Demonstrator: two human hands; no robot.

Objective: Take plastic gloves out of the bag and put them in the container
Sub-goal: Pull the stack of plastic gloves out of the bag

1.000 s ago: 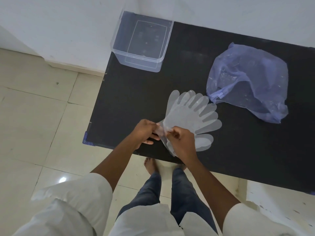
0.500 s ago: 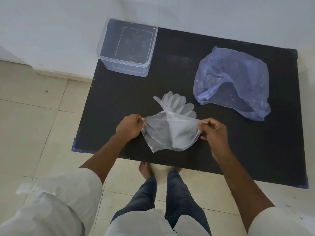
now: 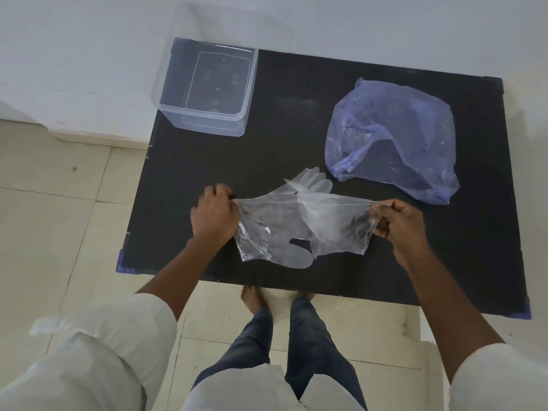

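Note:
Thin clear plastic gloves (image 3: 299,223) are stretched between my two hands just above the black table (image 3: 281,137). My left hand (image 3: 214,213) pinches their left edge and my right hand (image 3: 398,222) pinches the right edge. Some glove fingers point away from me at the top, and one thumb hangs toward me below. The crumpled bluish plastic bag (image 3: 391,137) lies at the table's right rear, its mouth facing left. An open clear plastic container (image 3: 207,87) stands at the far left corner, with nothing visible inside.
The table's left and near edges drop to a tiled floor (image 3: 53,221). A white wall (image 3: 89,54) runs behind the table and container. My legs and bare feet (image 3: 252,298) stand just below the near table edge.
My hands, together over the fanned gloves a second ago, have moved apart and pulled the gloves wide between them. The gloves have lifted off the table and bunched.

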